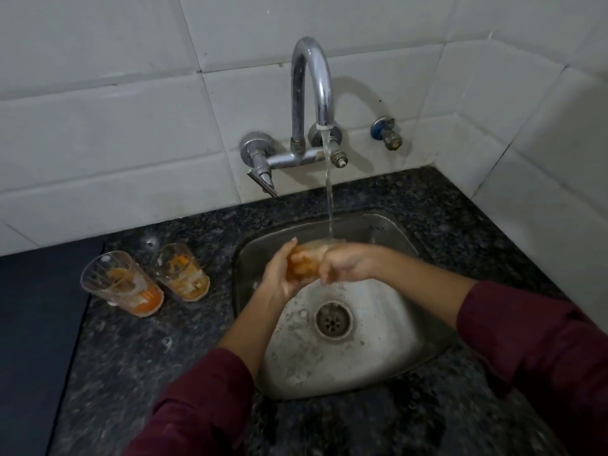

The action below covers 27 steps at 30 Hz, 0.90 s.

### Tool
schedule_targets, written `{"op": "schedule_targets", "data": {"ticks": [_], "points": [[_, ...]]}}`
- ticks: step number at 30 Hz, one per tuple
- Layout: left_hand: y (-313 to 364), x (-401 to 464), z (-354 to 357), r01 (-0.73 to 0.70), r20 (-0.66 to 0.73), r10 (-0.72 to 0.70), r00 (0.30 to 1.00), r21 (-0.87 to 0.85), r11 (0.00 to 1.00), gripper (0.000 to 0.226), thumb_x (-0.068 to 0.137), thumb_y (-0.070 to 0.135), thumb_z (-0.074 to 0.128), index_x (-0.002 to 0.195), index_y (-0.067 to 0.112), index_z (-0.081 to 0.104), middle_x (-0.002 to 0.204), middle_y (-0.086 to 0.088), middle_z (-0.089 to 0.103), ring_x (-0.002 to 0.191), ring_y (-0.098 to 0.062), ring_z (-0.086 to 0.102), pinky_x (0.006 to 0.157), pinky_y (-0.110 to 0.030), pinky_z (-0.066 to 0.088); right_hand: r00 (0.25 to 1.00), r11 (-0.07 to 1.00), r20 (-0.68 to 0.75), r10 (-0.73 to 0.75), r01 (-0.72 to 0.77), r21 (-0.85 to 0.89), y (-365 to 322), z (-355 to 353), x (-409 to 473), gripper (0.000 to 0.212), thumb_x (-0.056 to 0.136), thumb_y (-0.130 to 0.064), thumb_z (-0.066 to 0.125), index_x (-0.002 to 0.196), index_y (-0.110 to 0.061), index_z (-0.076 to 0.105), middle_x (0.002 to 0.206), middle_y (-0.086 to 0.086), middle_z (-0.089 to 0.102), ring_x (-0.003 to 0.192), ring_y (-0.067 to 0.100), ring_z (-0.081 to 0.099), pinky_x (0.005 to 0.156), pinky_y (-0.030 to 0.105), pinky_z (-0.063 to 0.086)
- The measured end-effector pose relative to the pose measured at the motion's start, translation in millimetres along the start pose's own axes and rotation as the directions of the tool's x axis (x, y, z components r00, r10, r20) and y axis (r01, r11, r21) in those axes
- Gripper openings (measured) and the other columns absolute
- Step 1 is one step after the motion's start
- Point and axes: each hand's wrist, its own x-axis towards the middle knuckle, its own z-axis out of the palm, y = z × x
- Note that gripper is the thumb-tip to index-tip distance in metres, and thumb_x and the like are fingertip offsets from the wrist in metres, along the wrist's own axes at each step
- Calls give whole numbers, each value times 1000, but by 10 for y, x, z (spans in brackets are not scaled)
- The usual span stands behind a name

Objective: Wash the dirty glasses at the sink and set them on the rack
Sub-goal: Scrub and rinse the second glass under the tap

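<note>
Maroon sleeves (204, 403) at bottom edge, both forearms reaching over the steel sink (388, 357). Drain strainer (333, 321) sits bare mid-basin, bowl wet. Left hand (279, 274) cups one end of a glass (304, 261) with orange residue, fingers wrapped round it. Right hand (345, 263) grips the other end, fingers closed on it. Glass lies roughly sideways above the basin, directly under the water stream (329, 192). On the dark granite counter (131, 340), left of the sink: two more dirty glasses (121, 283) (184, 271), upright, close together, orange dregs inside. Behind: chrome gooseneck tap (312, 93) running, wall-mounted on white tiles (115, 126). Small blue-capped valve (386, 131) right of it.
</note>
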Motion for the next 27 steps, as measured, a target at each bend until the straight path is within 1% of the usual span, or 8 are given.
{"op": "schedule_targets", "data": {"ticks": [2,5,7,11,13,16,19,27], "points": [[-9,8,-10,-15,-16,15,1000,3,1000,44,86,33,65,116,1,63,105,-19,70,88,-31,70,67,-46,59,997,996,16,-69,68,48,24,5,19,78,74,19,43,140,-23,42,143,5,47,129,25,46,83,28,39],[-60,-80,14,48,-81,-48,996,5,999,36,87,34,64,109,5,61,104,-18,68,88,-31,66,72,-52,57,977,744,-59,-207,118,-658,209,67,49,55,79,10,47,129,-11,53,126,11,58,114,25,54,81,26,44],[-110,-125,16,69,-69,-71,995,-31,997,33,94,38,52,96,6,61,85,-17,71,83,-30,64,76,-52,54,910,618,-135,-392,152,-771,352,88,70,38,83,2,52,116,-9,64,114,11,65,109,25,58,88,31,46],[-159,-176,-92,142,-25,-141,990,28,989,47,100,40,33,96,5,63,89,-20,70,85,-29,62,70,-42,55,766,782,-361,-533,283,-555,413,45,-81,22,73,-5,74,94,-13,75,99,0,73,83,0,63,81,8,44],[-199,-189,-166,113,-67,-99,993,244,963,36,97,33,42,96,6,66,101,-20,68,86,-28,63,75,-40,51,816,881,-376,-439,307,-360,431,24,-119,18,72,-5,77,87,-15,75,91,0,75,78,1,66,81,15,50],[-277,-229,-195,-109,-27,182,983,710,696,30,93,38,51,86,14,68,94,-12,69,81,-22,62,75,-34,49,910,953,-282,-304,293,-81,438,20,-150,11,78,-4,72,81,-14,71,72,-5,73,71,4,68,73,19,53],[-317,-302,-131,-99,110,38,993,623,776,53,94,60,35,93,18,68,92,-7,72,87,-21,66,81,-35,52,944,959,-229,-237,265,100,486,70,-168,11,85,-4,63,79,-12,67,64,-5,70,67,7,65,67,21,51],[-440,-316,-126,111,203,-209,957,408,906,40,94,45,50,104,9,66,92,-14,73,83,-26,67,86,-42,51,945,873,-328,10,152,464,641,147,-100,13,93,-20,56,81,-16,60,75,0,58,70,15,57,72,35,47]]}}
